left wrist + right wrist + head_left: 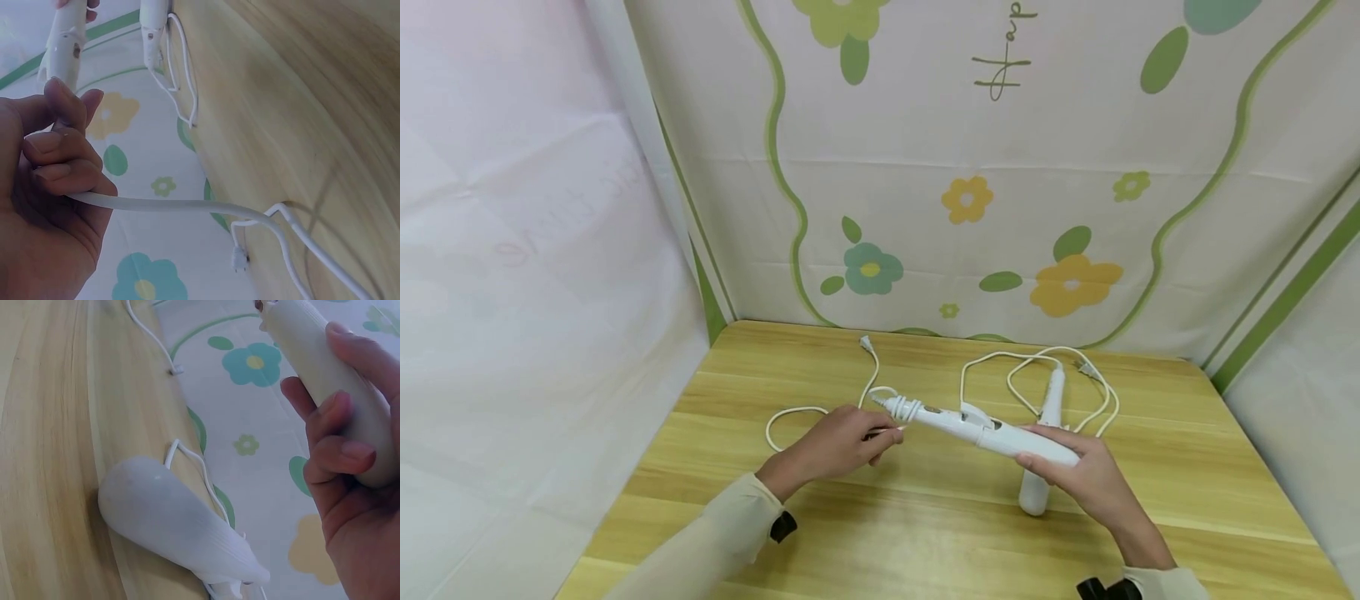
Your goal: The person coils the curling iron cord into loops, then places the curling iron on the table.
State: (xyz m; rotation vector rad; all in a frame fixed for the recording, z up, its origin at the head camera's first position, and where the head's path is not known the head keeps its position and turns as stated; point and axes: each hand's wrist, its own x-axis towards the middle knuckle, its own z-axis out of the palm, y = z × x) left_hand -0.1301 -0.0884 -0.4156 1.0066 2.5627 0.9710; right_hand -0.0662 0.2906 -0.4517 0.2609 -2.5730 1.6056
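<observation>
My right hand grips the barrel of a white curling iron, which is held above the table with its cord end pointing left. Several turns of white cord are wound round that end. Curled fingers of my left hand hold the loose cord close beside the turns; from there it runs down to the table and ends in a plug. Under the held iron lies a second white curling iron, also in the right wrist view, rounded end towards me.
The second iron's cord loops at the back right of the wooden table, its plug lying inside the loops. Behind the table hangs a flowered cloth, and white cloth hangs on the left.
</observation>
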